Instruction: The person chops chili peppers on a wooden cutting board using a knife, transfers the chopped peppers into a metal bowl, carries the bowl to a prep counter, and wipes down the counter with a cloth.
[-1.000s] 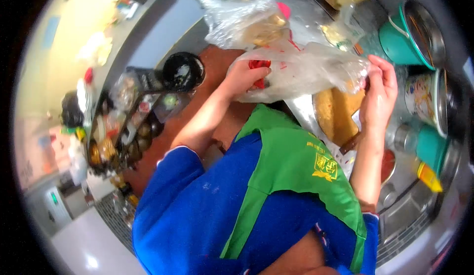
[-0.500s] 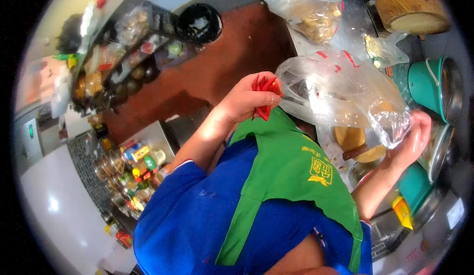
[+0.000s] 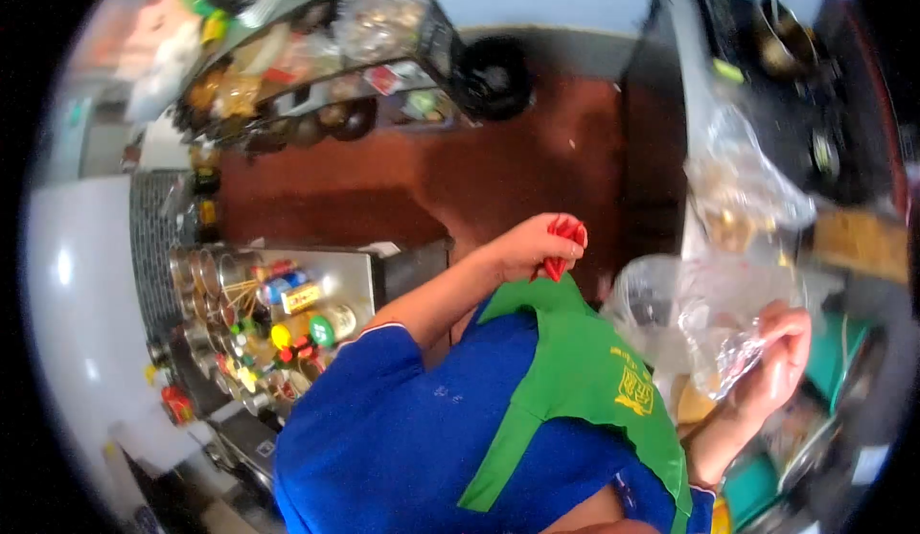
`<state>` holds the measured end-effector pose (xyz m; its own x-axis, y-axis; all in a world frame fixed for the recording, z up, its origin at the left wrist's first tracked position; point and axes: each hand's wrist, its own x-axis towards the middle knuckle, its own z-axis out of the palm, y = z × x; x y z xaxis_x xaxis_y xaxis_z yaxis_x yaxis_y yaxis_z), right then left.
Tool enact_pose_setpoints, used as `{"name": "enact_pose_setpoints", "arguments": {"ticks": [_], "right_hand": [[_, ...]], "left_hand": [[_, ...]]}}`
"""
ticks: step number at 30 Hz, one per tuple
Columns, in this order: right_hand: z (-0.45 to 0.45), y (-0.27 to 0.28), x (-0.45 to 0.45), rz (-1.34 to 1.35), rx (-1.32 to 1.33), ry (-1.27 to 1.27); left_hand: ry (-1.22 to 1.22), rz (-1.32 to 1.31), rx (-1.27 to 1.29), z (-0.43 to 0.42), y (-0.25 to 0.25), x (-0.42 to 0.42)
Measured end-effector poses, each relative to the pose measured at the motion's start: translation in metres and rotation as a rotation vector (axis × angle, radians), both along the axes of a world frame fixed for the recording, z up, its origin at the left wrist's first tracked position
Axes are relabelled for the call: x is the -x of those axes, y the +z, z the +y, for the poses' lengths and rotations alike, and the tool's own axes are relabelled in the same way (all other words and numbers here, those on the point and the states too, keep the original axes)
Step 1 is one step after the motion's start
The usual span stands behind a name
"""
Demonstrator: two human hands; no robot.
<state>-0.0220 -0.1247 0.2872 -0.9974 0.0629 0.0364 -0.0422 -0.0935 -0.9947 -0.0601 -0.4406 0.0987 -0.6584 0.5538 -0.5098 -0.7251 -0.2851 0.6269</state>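
Note:
My left hand point(image 3: 529, 247) is closed around a small bunch of red chili peppers point(image 3: 562, 237), held up in front of the green apron point(image 3: 575, 342). Their tips poke out between the fingers and thumb. On the right, my right hand point(image 3: 778, 357) grips the crumpled edge of a clear plastic bag point(image 3: 661, 290). The bag spreads over the counter towards my left hand, with a gap between it and the peppers. A tan object point(image 3: 694, 402) shows partly below the bag; blur hides what it is.
Behind the bag lies another plastic bag point(image 3: 743, 175) on the counter. A dark stove area point(image 3: 795, 84) is at the far right, and a teal bucket point(image 3: 836, 362) stands beside my right hand. To the left, a steel table holds several bottles and jars point(image 3: 331, 325). Red floor point(image 3: 537, 160) lies ahead.
The whole view has swung, showing more of the stove. My right hand has drawn in closer to my body with the bag edge. My left hand still holds the peppers, now farther from the bag.

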Motion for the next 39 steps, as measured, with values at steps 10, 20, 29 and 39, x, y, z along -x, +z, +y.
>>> {"name": "enact_pose_setpoints", "arguments": {"ticks": [10, 20, 29, 39], "right_hand": [[-0.165, -0.045, 0.21, -0.171, 0.159, 0.309], [-0.21, -0.033, 0.321, -0.104, 0.267, 0.466], [-0.241, -0.042, 0.392, -0.151, 0.247, 0.511], [-0.3, -0.08, 0.417, -0.245, 0.112, 0.559]], "left_hand": [[0.387, 0.032, 0.134, -0.158, -0.009, 0.0], [0.844, -0.13, 0.064, -0.156, -0.015, -0.026], [0.825, -0.1, 0.009, -0.152, -0.009, 0.046], [0.808, -0.121, -0.059, -0.207, -0.024, 0.06]]}}
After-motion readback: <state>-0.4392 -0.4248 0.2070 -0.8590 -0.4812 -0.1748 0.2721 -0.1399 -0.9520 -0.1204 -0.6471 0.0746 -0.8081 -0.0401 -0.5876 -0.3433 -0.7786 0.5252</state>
